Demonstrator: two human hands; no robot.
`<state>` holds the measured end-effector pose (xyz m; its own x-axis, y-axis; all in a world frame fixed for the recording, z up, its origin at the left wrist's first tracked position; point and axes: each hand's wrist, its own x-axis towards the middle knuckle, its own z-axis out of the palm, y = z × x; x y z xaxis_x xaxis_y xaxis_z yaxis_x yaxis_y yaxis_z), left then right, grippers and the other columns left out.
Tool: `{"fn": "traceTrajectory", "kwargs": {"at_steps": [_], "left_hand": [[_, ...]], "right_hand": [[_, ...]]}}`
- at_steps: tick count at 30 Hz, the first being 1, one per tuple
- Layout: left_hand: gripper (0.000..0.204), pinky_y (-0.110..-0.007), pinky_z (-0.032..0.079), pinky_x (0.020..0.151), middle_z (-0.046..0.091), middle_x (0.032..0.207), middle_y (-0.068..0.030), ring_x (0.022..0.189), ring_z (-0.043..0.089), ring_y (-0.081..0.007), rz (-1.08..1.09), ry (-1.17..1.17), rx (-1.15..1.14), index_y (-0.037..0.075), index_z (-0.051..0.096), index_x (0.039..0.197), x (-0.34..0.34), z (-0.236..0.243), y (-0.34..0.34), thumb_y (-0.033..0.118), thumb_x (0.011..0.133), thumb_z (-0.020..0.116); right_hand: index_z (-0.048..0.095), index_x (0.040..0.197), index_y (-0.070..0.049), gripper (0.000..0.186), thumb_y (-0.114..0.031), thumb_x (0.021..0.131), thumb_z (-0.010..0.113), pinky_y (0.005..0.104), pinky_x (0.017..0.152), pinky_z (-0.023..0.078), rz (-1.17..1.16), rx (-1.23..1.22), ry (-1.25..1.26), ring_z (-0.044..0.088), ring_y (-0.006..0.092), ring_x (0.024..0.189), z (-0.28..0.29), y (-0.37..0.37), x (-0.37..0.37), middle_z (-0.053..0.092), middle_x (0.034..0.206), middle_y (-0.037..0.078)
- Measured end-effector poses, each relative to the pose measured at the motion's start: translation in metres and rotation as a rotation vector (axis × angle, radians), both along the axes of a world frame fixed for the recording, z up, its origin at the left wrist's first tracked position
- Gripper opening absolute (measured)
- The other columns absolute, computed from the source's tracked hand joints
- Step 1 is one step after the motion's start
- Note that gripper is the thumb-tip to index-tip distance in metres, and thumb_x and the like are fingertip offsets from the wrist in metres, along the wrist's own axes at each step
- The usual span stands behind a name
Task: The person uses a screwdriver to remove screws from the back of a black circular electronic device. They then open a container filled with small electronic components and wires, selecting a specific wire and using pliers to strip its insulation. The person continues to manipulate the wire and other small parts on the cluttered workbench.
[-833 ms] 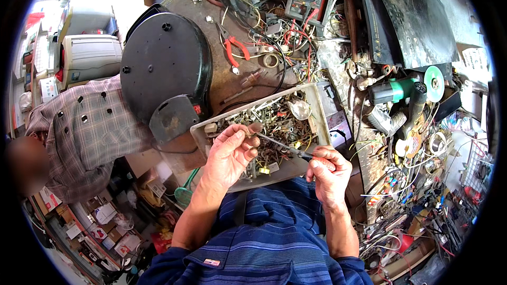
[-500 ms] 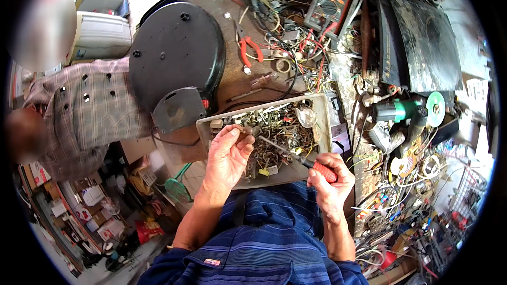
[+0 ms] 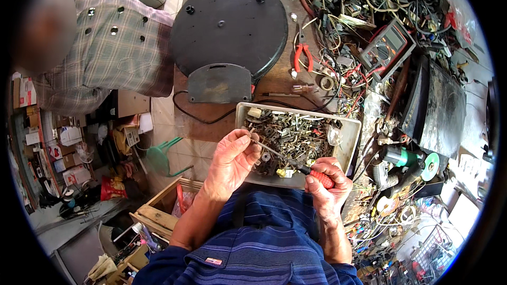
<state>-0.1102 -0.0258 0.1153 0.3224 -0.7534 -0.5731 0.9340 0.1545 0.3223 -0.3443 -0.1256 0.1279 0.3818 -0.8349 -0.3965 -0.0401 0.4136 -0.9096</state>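
Screwdriver (image 3: 303, 169) now nearer left fingers (image 3: 255, 151)

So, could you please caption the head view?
Right hand holding a red-handled screwdriver over a pale rectangular parts tray.

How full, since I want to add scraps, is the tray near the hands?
Partly filled: small parts spread across most of the tray, while its right side shows bare. Depth unclear.
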Motion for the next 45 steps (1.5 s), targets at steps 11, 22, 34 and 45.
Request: {"fn": "traceTrajectory", "kwargs": {"at_steps": [11,22,34,45], "left_hand": [[0.012,-0.033,0.068,0.085,0.075,0.115,-0.0170,0.096,0.078,-0.0229,0.058,-0.005,-0.025,0.001,0.069,0.116,0.024,0.003,0.026,0.002,0.105,0.066],[0.017,-0.031,0.067,0.081,0.078,0.110,-0.0113,0.091,0.079,-0.0201,0.034,-0.208,0.045,0.006,0.070,0.118,0.058,0.005,0.049,0.000,0.102,0.070],[0.016,-0.033,0.068,0.084,0.077,0.103,-0.0097,0.094,0.078,-0.0188,-0.193,-0.630,-0.054,0.000,0.074,0.116,0.140,-0.007,0.085,-0.003,0.101,0.072],[0.014,-0.031,0.064,0.081,0.077,0.103,-0.0127,0.094,0.078,-0.0225,-0.412,-1.245,-0.009,-0.003,0.078,0.106,0.198,0.012,0.086,-0.007,0.093,0.075]], "right_hand": [[0.078,0.106,0.003,0.021,-0.001,0.087,0.086,0.0266,0.059,0.057,-0.002,0.217,-0.207,0.069,0.0166,0.080,0.004,0.010,0.034,0.068,0.116,0.012],[0.075,0.109,0.002,0.026,0.001,0.086,0.086,0.0290,0.066,0.058,0.158,-0.590,0.143,0.072,0.0187,0.077,0.043,0.040,0.080,0.070,0.108,0.015],[0.072,0.108,0.009,0.017,-0.001,0.096,0.078,0.0289,0.055,0.056,0.002,0.031,-0.033,0.067,0.0154,0.062,0.056,0.063,0.141,0.070,0.095,0.013],[0.071,0.108,0.009,0.016,0.001,0.096,0.077,0.0288,0.055,0.056,-0.022,0.025,0.015,0.067,0.0156,0.060,0.069,0.076,0.178,0.071,0.089,0.012]]}}
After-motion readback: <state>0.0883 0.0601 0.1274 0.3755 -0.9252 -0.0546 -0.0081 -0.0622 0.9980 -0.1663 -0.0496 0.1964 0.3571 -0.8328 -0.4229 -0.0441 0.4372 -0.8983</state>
